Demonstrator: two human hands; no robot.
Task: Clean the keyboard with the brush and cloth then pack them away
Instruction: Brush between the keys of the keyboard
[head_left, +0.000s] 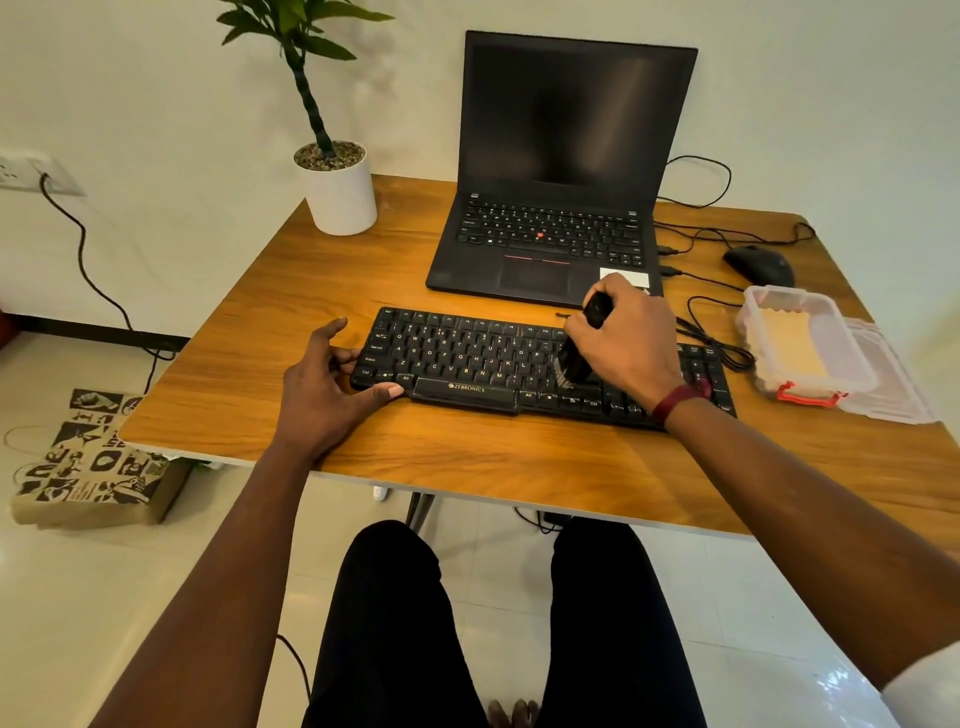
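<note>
Single head cam, aimed forward and down across the bench (291, 291)

It's a wide-angle worn on the person's head, so it sits above the bench's near edge and faces the wall (156, 78) behind it. The tilt is steep enough that the legs (384, 623) fill the bottom and both arms (234, 545) run up from the lower corners. The keyboard (467, 358) lands mid-frame and close, with the laptop (566, 130) and plant (340, 192) further back near the top. The wide lens also catches the floor (62, 597) on the left and below the bench, plus the box (810, 343) out at the right.
</note>
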